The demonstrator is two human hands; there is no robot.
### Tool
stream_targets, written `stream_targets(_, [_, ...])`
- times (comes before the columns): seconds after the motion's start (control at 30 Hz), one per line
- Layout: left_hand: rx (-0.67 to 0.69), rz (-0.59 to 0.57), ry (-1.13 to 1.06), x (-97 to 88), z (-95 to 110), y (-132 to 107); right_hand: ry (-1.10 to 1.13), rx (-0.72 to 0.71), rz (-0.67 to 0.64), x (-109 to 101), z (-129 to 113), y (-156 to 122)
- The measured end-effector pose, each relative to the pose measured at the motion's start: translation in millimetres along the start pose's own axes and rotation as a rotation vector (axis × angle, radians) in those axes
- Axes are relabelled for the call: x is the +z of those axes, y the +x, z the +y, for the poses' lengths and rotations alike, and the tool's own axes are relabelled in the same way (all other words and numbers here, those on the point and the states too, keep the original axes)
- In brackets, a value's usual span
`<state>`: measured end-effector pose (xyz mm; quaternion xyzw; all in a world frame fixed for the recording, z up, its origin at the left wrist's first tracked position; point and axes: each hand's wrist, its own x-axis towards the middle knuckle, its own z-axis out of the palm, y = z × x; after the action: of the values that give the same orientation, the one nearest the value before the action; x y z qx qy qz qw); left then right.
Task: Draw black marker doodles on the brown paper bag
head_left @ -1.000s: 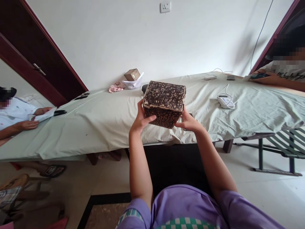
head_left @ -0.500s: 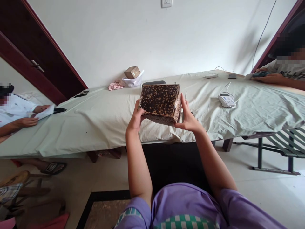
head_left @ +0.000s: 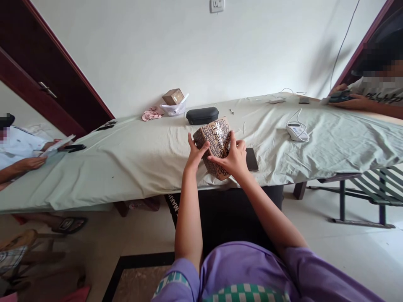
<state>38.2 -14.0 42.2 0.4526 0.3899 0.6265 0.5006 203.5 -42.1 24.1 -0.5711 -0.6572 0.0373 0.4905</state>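
A cardboard box (head_left: 217, 136) covered in dark scribbles and shiny clear tape is tilted between my two hands above the near part of the table. My left hand (head_left: 197, 156) grips its left side, thumb on the front and fingers round the dark, densely scribbled face. From the right, my right hand (head_left: 234, 158) closes on the box, its thumb reaching across the lower front. Behind the box lies a black oval case (head_left: 202, 115). A dark flat phone-like slab (head_left: 252, 159) rests on the cloth just right of my right hand.
A pale green cloth covers the long table (head_left: 126, 155). At the back stand a white basket (head_left: 174, 110) with a small box (head_left: 173, 97) and a pink cloth (head_left: 152, 113). A white device with a cable (head_left: 297, 131) lies right. People sit at both ends, holding things.
Both hands have turned the box, so a lighter scribbled face now shows, and brought it slightly lower. The black case and dark slab behind it have come into fuller view.
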Motion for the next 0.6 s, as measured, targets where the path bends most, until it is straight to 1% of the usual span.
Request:
stream_targets(0.1, [0.065,-0.027,0.068,3.1,-5,3,0.092,-0.042,-0.031,-2,5,5])
stream_targets(0.17, [0.089,0.007,0.066,1.2,-8,6,0.258,-0.029,-0.083,-7,20,16])
stream_targets(0.2, [0.108,0.043,0.071,-1.5,-9,8,0.363,0.013,-0.110,-10,31,22])
stream_targets(0.27, [0.160,0.134,0.106,-9.8,-12,12,0.557,0.173,-0.139,-19,62,36])
stream_targets(0.3, [0.184,0.175,0.131,-14.9,-13,14,0.576,0.257,-0.091,-24,79,43])
stream_targets(0.33, [0.200,0.205,0.153,-20.1,-13,16,0.531,0.309,-0.019,-29,95,48])
stream_targets(0.37, [0.207,0.222,0.174,-24.9,-13,18,0.441,0.353,0.023,-33,110,53])
stream_targets(0.4, [0.210,0.234,0.191,-29.1,-13,19,0.320,0.385,0.020,-35,123,58])
stream_targets(0.43, [0.212,0.236,0.204,-32.4,-13,19,0.199,0.400,-0.013,-36,132,61])
stream_targets(0.5, [0.216,0.215,0.202,-35.6,-12,18,0.030,0.401,-0.120,-29,139,69])
stream_targets(0.53, [0.218,0.195,0.188,-35.7,-11,17,-0.014,0.391,-0.176,-21,137,73])
stream_targets(0.6, [0.219,0.161,0.150,-34.2,-10,15,-0.054,0.371,-0.259,0,127,81])
